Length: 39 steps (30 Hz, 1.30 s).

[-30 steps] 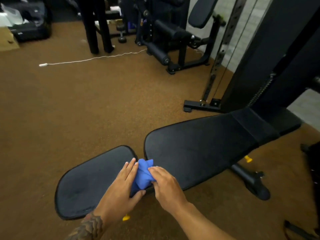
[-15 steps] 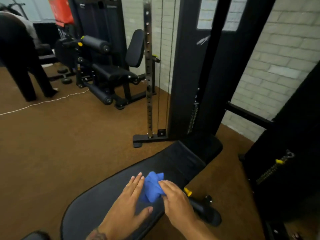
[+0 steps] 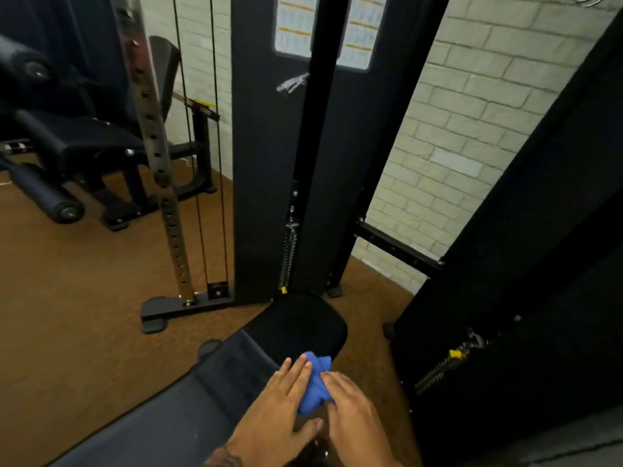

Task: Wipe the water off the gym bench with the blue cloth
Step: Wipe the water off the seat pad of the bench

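The black padded gym bench (image 3: 188,409) runs from the lower left up to its head end near the cable machine. A bunched blue cloth (image 3: 315,385) lies on the bench's right edge, close to the head end. My left hand (image 3: 279,409) presses flat on the cloth's left side, fingers spread. My right hand (image 3: 354,409) presses on its right side. Both hands pin the cloth between them against the pad. No water is discernible on the dark, blurred surface.
A black cable machine column (image 3: 269,163) with its foot plate (image 3: 158,315) stands just beyond the bench head. A second black upright (image 3: 522,264) rises at the right. Another padded machine (image 3: 67,150) sits at the left on brown floor. A white brick wall (image 3: 472,112) is behind.
Both hands have slid the cloth along the bench from the seat gap up to the head end. The view has swung up and right with them.
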Tool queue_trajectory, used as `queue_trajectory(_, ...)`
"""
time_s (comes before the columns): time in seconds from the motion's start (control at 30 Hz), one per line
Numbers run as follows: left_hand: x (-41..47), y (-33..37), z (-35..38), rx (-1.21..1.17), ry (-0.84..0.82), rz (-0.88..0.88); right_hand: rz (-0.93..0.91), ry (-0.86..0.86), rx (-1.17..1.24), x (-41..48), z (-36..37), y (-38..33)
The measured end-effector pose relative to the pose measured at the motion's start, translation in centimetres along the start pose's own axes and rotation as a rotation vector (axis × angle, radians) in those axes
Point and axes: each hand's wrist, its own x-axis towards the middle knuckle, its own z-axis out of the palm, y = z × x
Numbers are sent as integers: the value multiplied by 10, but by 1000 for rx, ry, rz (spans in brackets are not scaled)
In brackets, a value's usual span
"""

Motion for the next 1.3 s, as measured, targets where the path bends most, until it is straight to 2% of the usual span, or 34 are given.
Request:
queue_trajectory(0.07,35,-13,12,-3,-16,-6,111,-82,-6,31,1,14)
queue_trajectory(0.1,52,-21,19,-1,-29,-9,100,-117,-8,40,11,28)
queue_trajectory(0.27,126,-60,48,61,-12,-15,114,-41,71,90,43,78)
queue_trajectory(0.47,190,-113,81,149,66,-62,-21,-59,128,164,99,133)
queue_trajectory(0.6,212,-145,102,163,103,-165,-135,-39,137,198,138,154)
queue_trajectory(0.8,216,-164,136,270,87,-194,-232,-204,78,200,180,188)
queue_trajectory(1.0,215,-163,144,323,60,-240,-228,-270,-21,196,180,189)
queue_trajectory(1.17,216,-153,116,324,-49,-256,-190,-382,-99,200,156,180)
queue_trajectory(1.3,211,-141,94,344,-81,-266,-170,-383,-102,199,130,171)
